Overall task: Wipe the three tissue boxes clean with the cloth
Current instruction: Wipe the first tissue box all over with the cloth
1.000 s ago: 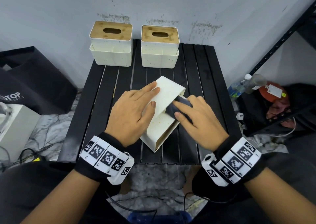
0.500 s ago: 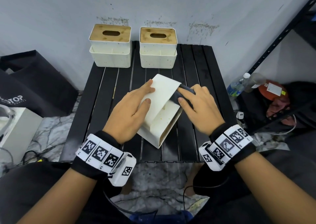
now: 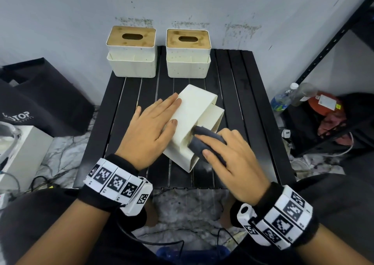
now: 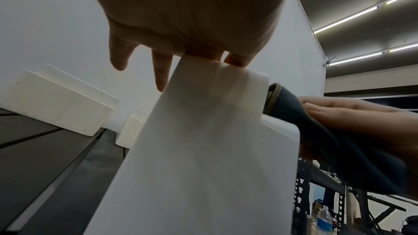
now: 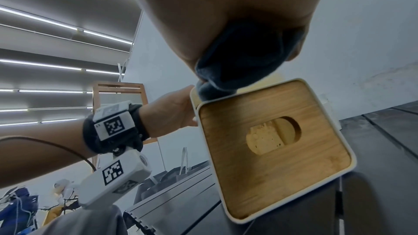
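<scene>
Flat left hand (image 3: 148, 132) with straight fingers steadies the tipped, smooth cream tissue box (image 3: 197, 111); right hand (image 3: 232, 159) grips the soft dark cloth (image 3: 203, 141) against it.

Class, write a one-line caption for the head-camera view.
Left hand steadies a tipped cream tissue box while right hand wipes it with a dark grey cloth.

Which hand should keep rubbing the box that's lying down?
The right hand. It already presses the dark cloth against the tipped tissue box. The left hand lies flat on the box, steadying it on the black table.
</scene>
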